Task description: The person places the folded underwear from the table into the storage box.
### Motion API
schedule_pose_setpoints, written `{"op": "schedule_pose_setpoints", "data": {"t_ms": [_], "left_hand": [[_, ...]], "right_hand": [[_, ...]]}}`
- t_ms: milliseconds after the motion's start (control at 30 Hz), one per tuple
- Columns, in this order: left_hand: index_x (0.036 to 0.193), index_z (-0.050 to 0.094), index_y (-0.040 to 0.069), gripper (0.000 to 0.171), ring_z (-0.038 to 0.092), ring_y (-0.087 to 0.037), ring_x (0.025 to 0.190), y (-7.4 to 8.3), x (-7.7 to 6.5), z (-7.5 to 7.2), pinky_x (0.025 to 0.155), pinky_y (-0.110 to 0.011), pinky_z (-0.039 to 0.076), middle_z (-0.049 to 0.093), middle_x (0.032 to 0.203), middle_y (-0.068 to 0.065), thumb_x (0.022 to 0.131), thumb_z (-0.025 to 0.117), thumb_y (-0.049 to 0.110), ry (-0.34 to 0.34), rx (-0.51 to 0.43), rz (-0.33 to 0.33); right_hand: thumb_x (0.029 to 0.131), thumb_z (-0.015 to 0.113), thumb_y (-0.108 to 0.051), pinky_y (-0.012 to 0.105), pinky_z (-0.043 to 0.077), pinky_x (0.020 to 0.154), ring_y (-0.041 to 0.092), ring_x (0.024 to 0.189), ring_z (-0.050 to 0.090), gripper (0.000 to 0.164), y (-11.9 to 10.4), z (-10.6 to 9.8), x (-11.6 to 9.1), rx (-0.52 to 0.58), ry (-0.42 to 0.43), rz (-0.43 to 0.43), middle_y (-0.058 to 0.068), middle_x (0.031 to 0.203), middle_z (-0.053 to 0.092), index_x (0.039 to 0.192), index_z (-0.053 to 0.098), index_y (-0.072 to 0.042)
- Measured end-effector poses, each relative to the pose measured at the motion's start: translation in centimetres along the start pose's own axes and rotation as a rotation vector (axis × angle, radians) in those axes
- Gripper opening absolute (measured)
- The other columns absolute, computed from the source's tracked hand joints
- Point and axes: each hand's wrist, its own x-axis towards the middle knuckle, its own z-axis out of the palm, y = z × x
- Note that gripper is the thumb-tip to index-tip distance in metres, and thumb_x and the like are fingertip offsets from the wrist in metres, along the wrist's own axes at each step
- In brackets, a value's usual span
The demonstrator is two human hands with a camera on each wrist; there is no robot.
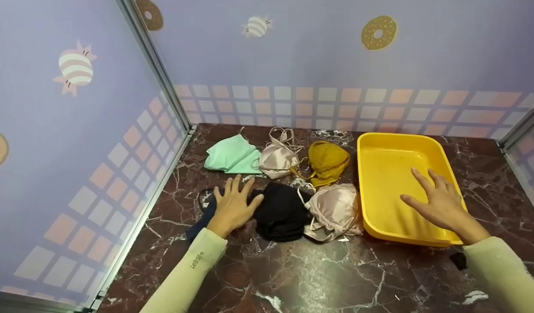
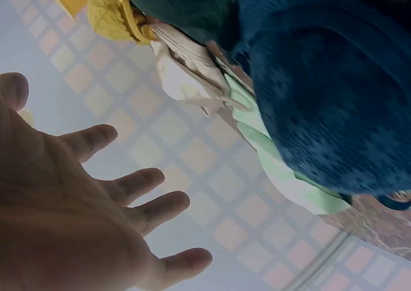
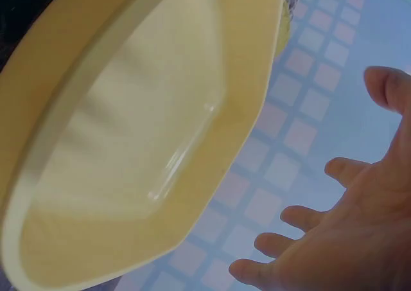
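Note:
With fingers spread, my left hand (image 1: pixel 235 208) hovers above a dark blue bra (image 2: pixel 327 92), which it partly hides in the head view. My right hand (image 1: pixel 443 204), also spread, is held over the yellow tub (image 1: pixel 406 237) and grips nothing. Beside the left hand lies a black bra (image 1: pixel 282 213), then a pale pink bra (image 1: pixel 336 208) close to the tub's left wall. Behind these sit a folded mint green garment (image 1: pixel 232 154), a second pale pink bra (image 1: pixel 279 158) with thin straps, and a mustard bra (image 1: pixel 329 161).
The dark red marbled tabletop (image 1: pixel 319 278) is enclosed by a lilac back wall (image 1: pixel 310 56) and a left panel (image 1: pixel 119 108) with a metal edge. A small black object (image 1: pixel 458 261) lies by the right sleeve (image 1: pixel 502 269).

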Motion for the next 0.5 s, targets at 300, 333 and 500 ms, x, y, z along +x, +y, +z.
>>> {"op": "schedule_pose_setpoints", "data": {"t_ms": [300,333,500], "left_hand": [[0.134,0.031,0.026,0.062,0.02,-0.034,0.121,-1.9,-0.7,0.2,0.087,-0.063,0.007,0.027,0.133,-0.013,0.082,0.029,0.061,0.02,-0.013,-0.021],[0.134,0.031,0.026,0.062,0.02,-0.033,0.12,-2.1,-0.7,0.3,0.087,-0.063,0.008,0.027,0.133,-0.013,0.082,0.03,0.06,0.017,-0.017,-0.02],[0.134,0.028,0.028,0.06,0.023,-0.033,0.119,-3.1,-1.0,0.7,0.086,-0.062,0.012,0.027,0.133,-0.013,0.082,0.032,0.058,-0.008,-0.02,-0.043]], "right_hand": [[0.082,0.047,-0.048,0.069,0.003,0.077,0.059,0.111,0.007,0.076,2.2,-0.7,-0.8,0.041,0.014,0.067,0.032,0.134,0.004,0.139,0.009,-0.016],[0.082,0.047,-0.047,0.069,0.004,0.078,0.059,0.111,0.006,0.075,2.5,-0.8,-0.8,0.053,0.021,0.078,0.033,0.134,0.004,0.139,0.01,-0.014],[0.084,0.045,-0.047,0.069,0.008,0.079,0.056,0.114,0.003,0.076,4.1,-1.0,-1.1,0.121,0.017,0.146,0.034,0.133,0.002,0.138,0.01,-0.008]]}}
